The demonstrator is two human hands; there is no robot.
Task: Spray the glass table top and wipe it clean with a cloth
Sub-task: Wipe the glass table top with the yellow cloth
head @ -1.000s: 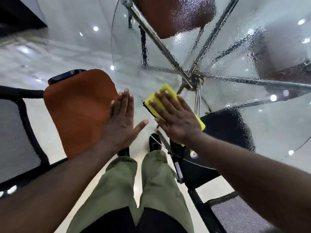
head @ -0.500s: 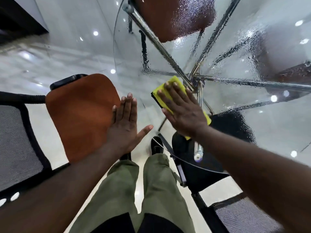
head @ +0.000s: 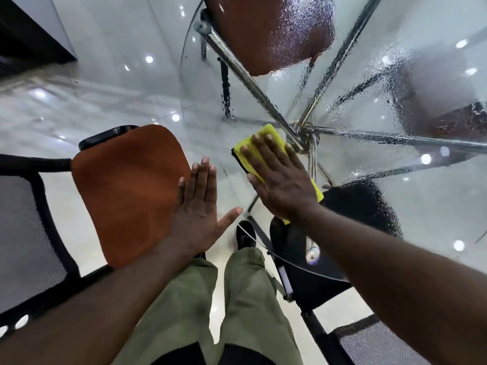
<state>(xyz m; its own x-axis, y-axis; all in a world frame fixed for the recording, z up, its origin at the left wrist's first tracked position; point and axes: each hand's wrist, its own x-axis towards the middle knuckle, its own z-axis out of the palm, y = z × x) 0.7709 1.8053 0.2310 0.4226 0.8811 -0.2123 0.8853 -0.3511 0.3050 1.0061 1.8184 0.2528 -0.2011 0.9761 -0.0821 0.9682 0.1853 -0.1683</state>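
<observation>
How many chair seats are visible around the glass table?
4: an orange seat at left, beside the glass; a brown seat at top, under wet glass; a reddish seat at right, blurred by droplets; a black seat under the near edge. Others may be hidden.

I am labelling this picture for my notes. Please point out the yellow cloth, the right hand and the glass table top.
yellow cloth (head: 267, 137), head view, far corner beyond the fingertips.
right hand (head: 283, 185), head view, back of the hand.
glass table top (head: 432, 75), head view, wet patch of bare glass.

yellow cloth; orange chair seat; olive trousers
</observation>
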